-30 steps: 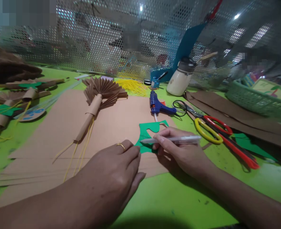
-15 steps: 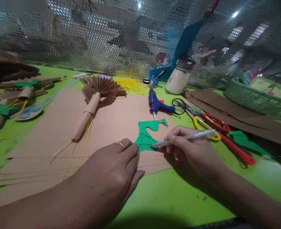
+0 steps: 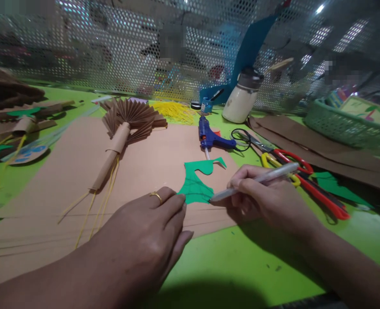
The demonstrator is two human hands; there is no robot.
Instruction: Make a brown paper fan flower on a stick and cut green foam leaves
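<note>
A green paper cut-out [image 3: 196, 182] with drawn lines lies on a stack of brown paper sheets [image 3: 80, 171]. My left hand [image 3: 147, 236], a gold ring on one finger, lies flat with its fingertips pressing the cut-out's left edge. My right hand [image 3: 267, 199] is closed around a silver pen [image 3: 257, 181]; the pen's tip touches the cut-out's lower right edge.
A brown paper fan on a rolled stem [image 3: 125, 124] lies further back. A blue glue gun [image 3: 211, 137], black scissors [image 3: 246, 141], red and yellow scissors [image 3: 293, 167], a white jar [image 3: 241, 101] and a green basket [image 3: 341, 126] stand to the right. A perforated metal screen [image 3: 112, 56] closes the back.
The pen's tip has moved from the cut-out's left side to its lower right edge, and more lines show on the green paper. My left hand has stayed in place.
</note>
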